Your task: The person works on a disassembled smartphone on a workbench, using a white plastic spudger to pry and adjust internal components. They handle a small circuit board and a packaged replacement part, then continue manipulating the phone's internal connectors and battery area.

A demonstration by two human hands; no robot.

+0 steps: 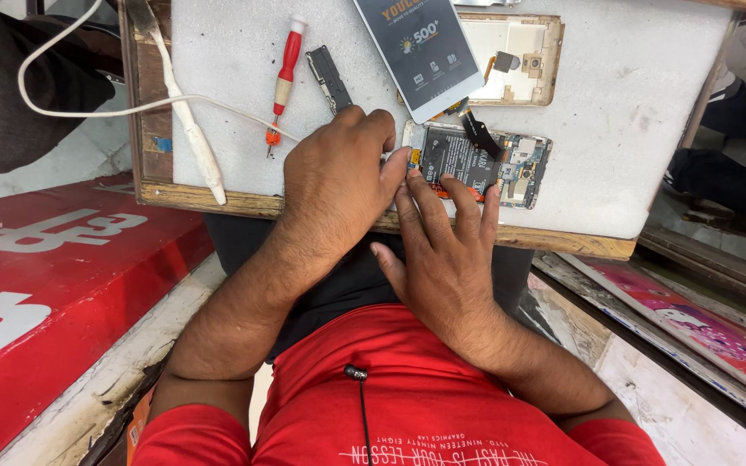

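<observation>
An opened phone body with its dark battery and circuit board exposed lies on a white foam work board. My left hand rests on the board at the phone's left end, thumb touching its edge. My right hand lies with fingers spread over the phone's near side, fingertips pressing on the battery. Neither hand grips a tool. A black flex ribbon runs from the phone up to a detached screen leaning above it.
A red-handled screwdriver and a small dark metal part lie on the board's left. A gold back cover sits at the top. A white cable and white stick cross the wooden frame. A red sign is at left.
</observation>
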